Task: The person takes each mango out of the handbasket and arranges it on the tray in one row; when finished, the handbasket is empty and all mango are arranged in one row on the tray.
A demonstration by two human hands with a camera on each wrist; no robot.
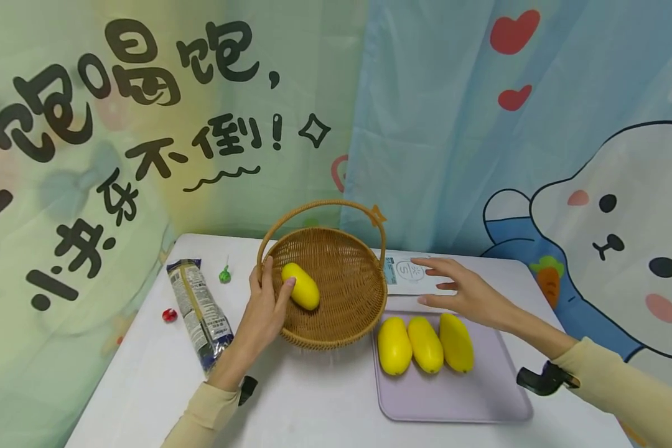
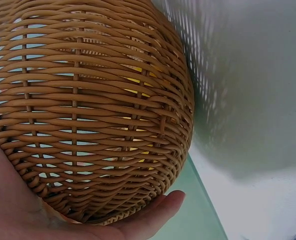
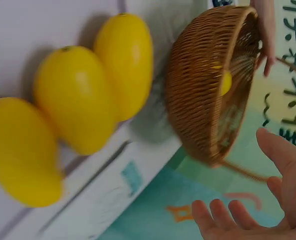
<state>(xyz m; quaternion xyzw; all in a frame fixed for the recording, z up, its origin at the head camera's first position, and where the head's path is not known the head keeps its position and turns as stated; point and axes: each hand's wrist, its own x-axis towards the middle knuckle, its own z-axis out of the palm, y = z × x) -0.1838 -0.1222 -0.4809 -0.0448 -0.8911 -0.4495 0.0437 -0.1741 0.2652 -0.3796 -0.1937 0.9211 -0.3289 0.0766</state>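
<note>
My left hand (image 1: 262, 311) grips the left rim of a brown wicker basket (image 1: 347, 292), which is tilted with its opening toward me. In the left wrist view, the woven wall of the basket (image 2: 88, 110) rests against that hand (image 2: 18, 200). One yellow mango (image 1: 301, 287) lies inside the basket, close to the left thumb. My right hand (image 1: 467, 292) hovers holding nothing, its fingers apart, to the right of the basket. Below it, three mangoes (image 1: 425, 345) lie side by side on a lilac tray (image 1: 459, 398); the right wrist view also shows these mangoes (image 3: 78, 100).
At the left of the white table (image 1: 325, 398) lies a long packet (image 1: 198, 311), with a red wrapped candy (image 1: 170, 315) and a green one (image 1: 224, 274) nearby. A flat white box (image 1: 406, 286) sits behind the tray. Printed curtains (image 1: 425, 155) hang behind the table.
</note>
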